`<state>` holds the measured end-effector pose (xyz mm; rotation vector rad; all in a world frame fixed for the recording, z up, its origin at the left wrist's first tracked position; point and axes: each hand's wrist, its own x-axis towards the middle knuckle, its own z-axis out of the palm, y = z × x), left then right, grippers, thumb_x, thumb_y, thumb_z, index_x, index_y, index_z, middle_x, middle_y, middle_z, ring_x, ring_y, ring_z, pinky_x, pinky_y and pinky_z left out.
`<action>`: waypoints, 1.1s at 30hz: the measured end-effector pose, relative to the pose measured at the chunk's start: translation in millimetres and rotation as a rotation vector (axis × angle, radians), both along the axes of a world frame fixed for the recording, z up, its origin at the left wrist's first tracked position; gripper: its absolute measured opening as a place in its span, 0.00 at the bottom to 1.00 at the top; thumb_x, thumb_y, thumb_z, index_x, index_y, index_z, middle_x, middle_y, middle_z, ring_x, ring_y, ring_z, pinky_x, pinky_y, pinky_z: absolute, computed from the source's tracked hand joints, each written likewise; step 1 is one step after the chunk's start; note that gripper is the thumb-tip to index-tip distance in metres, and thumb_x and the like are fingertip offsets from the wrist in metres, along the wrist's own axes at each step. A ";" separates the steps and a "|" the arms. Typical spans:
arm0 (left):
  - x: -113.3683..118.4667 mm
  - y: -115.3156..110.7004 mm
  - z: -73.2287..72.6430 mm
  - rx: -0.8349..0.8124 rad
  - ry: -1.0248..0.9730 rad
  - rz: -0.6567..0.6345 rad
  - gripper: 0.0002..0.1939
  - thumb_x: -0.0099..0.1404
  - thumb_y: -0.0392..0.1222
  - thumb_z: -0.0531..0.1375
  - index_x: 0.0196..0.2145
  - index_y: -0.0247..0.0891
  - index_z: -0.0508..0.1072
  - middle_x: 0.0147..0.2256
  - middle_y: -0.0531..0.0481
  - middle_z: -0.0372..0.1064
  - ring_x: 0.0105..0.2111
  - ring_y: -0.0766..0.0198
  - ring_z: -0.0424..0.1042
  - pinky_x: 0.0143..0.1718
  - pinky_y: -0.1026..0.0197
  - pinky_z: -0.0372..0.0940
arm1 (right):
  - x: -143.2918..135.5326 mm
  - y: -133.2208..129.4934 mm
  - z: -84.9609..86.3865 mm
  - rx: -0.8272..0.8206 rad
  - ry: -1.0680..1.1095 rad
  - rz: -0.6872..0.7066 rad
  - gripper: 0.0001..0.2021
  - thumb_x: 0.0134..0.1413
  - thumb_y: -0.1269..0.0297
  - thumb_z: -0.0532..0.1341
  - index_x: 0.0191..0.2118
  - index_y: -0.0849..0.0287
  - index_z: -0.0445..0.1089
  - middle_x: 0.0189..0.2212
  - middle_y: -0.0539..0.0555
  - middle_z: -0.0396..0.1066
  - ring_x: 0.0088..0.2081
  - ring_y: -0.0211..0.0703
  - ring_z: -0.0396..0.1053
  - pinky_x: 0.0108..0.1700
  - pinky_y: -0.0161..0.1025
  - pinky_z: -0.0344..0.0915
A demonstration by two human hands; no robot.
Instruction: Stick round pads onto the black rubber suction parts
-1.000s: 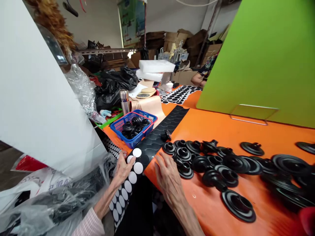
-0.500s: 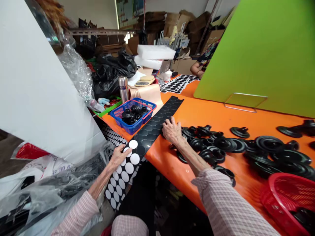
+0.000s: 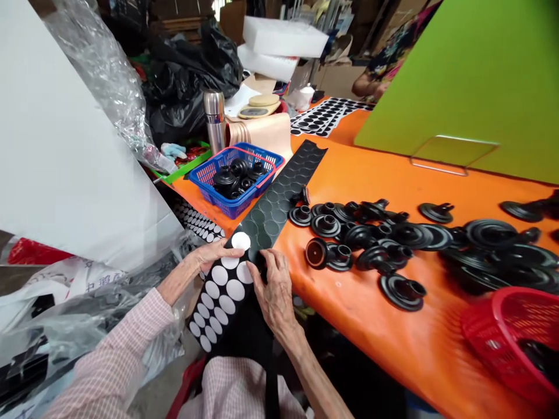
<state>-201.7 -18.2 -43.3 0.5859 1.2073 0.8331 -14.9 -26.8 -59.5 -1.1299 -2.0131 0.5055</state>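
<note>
A long black sheet (image 3: pixel 279 201) with cut circles runs diagonally from the orange table to my lap; its near part shows rows of white circles (image 3: pixel 227 304). My left hand (image 3: pixel 217 254) grips the sheet's left edge, thumb on top near the uppermost white circles. My right hand (image 3: pixel 274 285) is at the right edge, fingers bent and pinched on the sheet beside the last white circle; whether a small piece is between them is hidden. Black round parts with stems (image 3: pixel 325 225) lie in a pile right of the sheet.
A blue basket (image 3: pixel 236 206) of black parts stands left of the sheet, by a steel flask (image 3: pixel 215 122). A red basket (image 3: pixel 502 349) is at the right. Behind are a green board (image 3: pixel 437 87), dotted sheets (image 3: pixel 325 116) and another person's arm (image 3: pixel 371 84).
My right hand has come back from the middle of the sheet to the white circles near my left hand. The view has tilted down. Fewer white circles show uncovered beside my right fingers.
</note>
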 end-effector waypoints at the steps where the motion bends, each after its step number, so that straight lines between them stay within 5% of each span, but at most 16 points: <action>1: 0.2 -0.6 1.7 0.009 0.009 -0.001 0.21 0.44 0.44 0.73 0.36 0.34 0.76 0.31 0.46 0.77 0.30 0.62 0.74 0.38 0.59 0.68 | -1.0 1.6 3.2 -0.007 0.003 -0.006 0.12 0.62 0.61 0.55 0.48 0.61 0.64 0.44 0.61 0.67 0.47 0.51 0.65 0.49 0.49 0.67; 6: 0.9 -3.3 12.1 0.064 0.072 -0.043 0.19 0.44 0.43 0.72 0.34 0.33 0.77 0.29 0.48 0.76 0.30 0.63 0.72 0.36 0.61 0.67 | -6.2 3.3 14.3 0.044 -0.107 -0.041 0.08 0.62 0.63 0.54 0.41 0.60 0.67 0.38 0.59 0.70 0.41 0.50 0.66 0.43 0.47 0.68; 13: 4.4 -2.8 15.2 0.092 0.211 0.001 0.20 0.44 0.47 0.71 0.35 0.35 0.77 0.31 0.47 0.76 0.32 0.59 0.72 0.36 0.58 0.67 | -10.5 7.3 8.4 0.233 -0.280 -0.052 0.13 0.64 0.71 0.47 0.40 0.61 0.69 0.35 0.61 0.72 0.37 0.49 0.69 0.37 0.44 0.65; 17: -10.6 -5.7 26.8 0.072 0.488 -0.018 0.23 0.43 0.51 0.70 0.35 0.35 0.76 0.32 0.46 0.75 0.33 0.56 0.72 0.34 0.60 0.65 | 5.7 19.8 15.6 0.170 -0.226 -0.164 0.17 0.66 0.71 0.43 0.35 0.61 0.69 0.28 0.58 0.70 0.28 0.45 0.67 0.29 0.39 0.62; 22: 5.4 -30.7 49.7 0.295 0.933 0.248 0.18 0.49 0.54 0.67 0.28 0.38 0.71 0.27 0.53 0.68 0.31 0.62 0.67 0.32 0.64 0.60 | 21.4 -1.0 26.5 0.150 -0.107 -0.096 0.18 0.67 0.70 0.42 0.36 0.60 0.68 0.28 0.56 0.69 0.28 0.40 0.69 0.27 0.35 0.64; 27: 71.9 -46.2 48.7 0.181 0.303 0.000 0.17 0.55 0.54 0.62 0.33 0.37 0.69 0.27 0.52 0.68 0.28 0.65 0.67 0.32 0.63 0.61 | 29.3 -31.7 23.5 0.131 -0.055 0.018 0.16 0.66 0.70 0.45 0.46 0.61 0.69 0.38 0.61 0.73 0.38 0.45 0.74 0.35 0.38 0.71; 31: 105.4 -35.2 42.5 0.172 0.148 0.101 0.13 0.50 0.44 0.65 0.32 0.36 0.71 0.28 0.52 0.69 0.28 0.67 0.68 0.33 0.64 0.62 | 54.1 -39.3 25.1 -0.107 0.165 0.012 0.16 0.64 0.63 0.51 0.55 0.57 0.64 0.51 0.62 0.68 0.48 0.48 0.71 0.45 0.43 0.72; 33: 115.6 -29.8 43.3 0.200 0.135 0.011 0.13 0.52 0.45 0.63 0.35 0.36 0.72 0.29 0.51 0.69 0.27 0.66 0.69 0.31 0.64 0.63 | 67.3 -38.3 26.6 -0.299 0.349 -0.129 0.13 0.63 0.60 0.53 0.48 0.57 0.67 0.44 0.58 0.72 0.39 0.44 0.73 0.40 0.40 0.72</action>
